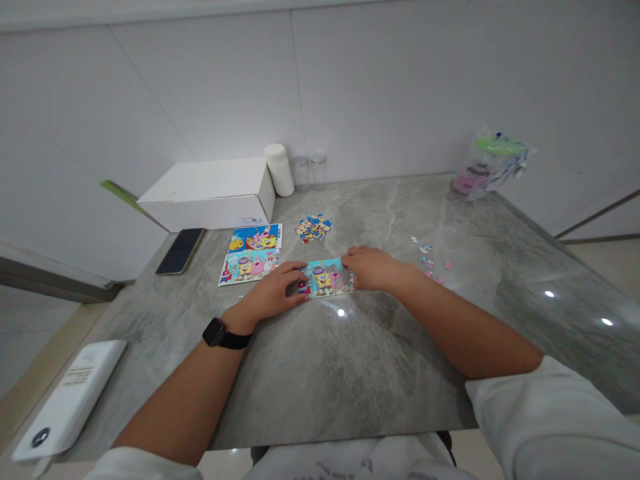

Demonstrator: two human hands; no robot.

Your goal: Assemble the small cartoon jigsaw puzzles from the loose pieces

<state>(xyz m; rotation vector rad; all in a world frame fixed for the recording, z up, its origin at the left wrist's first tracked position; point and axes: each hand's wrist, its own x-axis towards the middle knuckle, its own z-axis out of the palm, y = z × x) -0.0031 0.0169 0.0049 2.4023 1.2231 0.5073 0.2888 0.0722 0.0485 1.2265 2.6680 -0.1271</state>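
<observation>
A partly filled jigsaw puzzle (326, 279) with a colourful cartoon picture lies flat on the grey table, a greyish gap showing toward its right side. At its left edge rests my left hand (270, 292), thumb and fingers apart around the near and far corners. My right hand (373, 268) is closed over the right end, fingertips pressed together on the puzzle; whatever they hold is hidden. Beyond the puzzle is a pile of loose puzzle pieces (313, 228). Several pink and white pieces (426, 249) lie scattered right of my right hand.
Two printed picture cards (250, 257) lie to the left, near a phone (181, 251). Behind stand a white box (210, 193), a white bottle (280, 171) and two clear glasses (318, 172). A plastic bag (490, 163) sits back right; a white device (75, 393) front left.
</observation>
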